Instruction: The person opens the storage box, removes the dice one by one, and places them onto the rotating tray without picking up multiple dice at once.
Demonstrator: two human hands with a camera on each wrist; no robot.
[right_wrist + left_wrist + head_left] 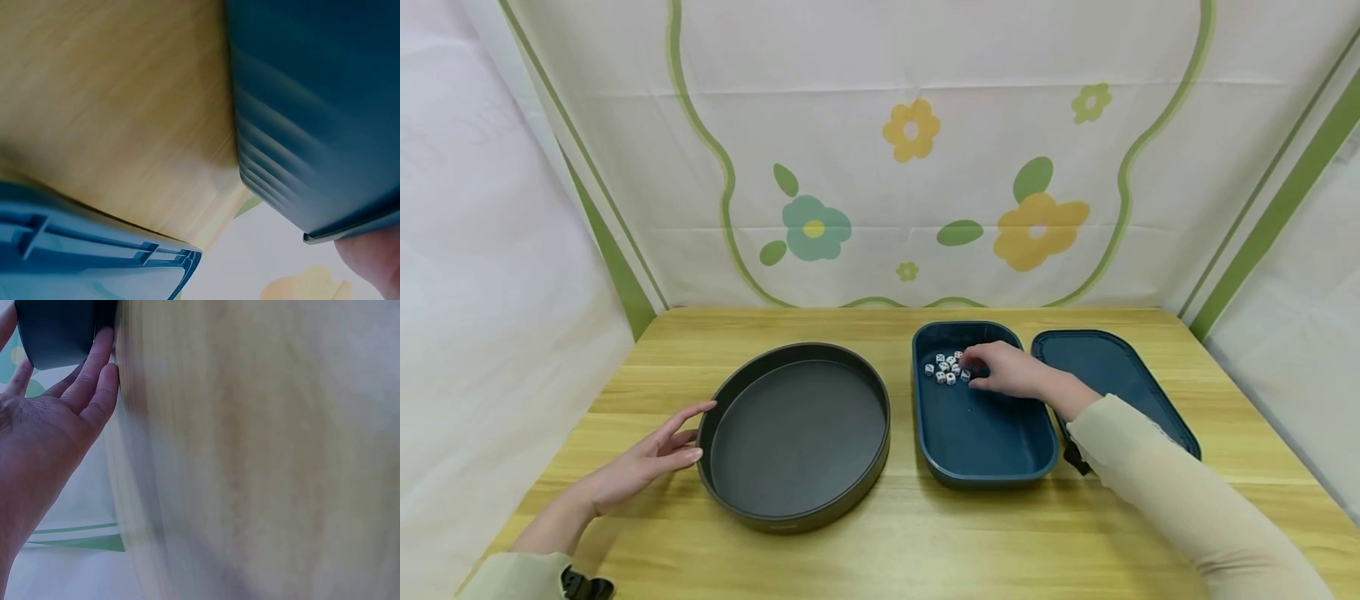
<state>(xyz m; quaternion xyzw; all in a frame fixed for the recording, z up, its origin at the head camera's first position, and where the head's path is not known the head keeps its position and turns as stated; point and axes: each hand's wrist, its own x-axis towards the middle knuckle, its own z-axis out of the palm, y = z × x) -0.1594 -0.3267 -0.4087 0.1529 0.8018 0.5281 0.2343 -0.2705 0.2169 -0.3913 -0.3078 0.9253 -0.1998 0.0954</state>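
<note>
from the head view, a person works at a wood-grained worktop (910, 533) in front of a white cloth (850, 150) printed with flowers. the left hand (643, 467) touches the near-left side of a round dark pan (797, 425), its grip wide, fingers extended against the rim and wall rather than closed round it. to the right of the pan, just apart from it, stands a deep blue box (985, 442), and a small cluster of white dice (951, 378) lies on its floor toward the back. the right hand (1011, 371) reaches over the box's right wall; its grip is narrow but parted, thumb and fingers curved beside the dice, with no die plainly seen in it. a blue lid (1097, 367) lies on the right, beside the box. the step in hand appears to be reaching for dice; the next move would seem to call for a careful pinch and a lift clear of the wall. the left wrist view shows long, spread fingers at the pan's side. the right wrist view is poor: box wall, lid and only a sliver of the hand, so it cannot confirm that grip.
</note>
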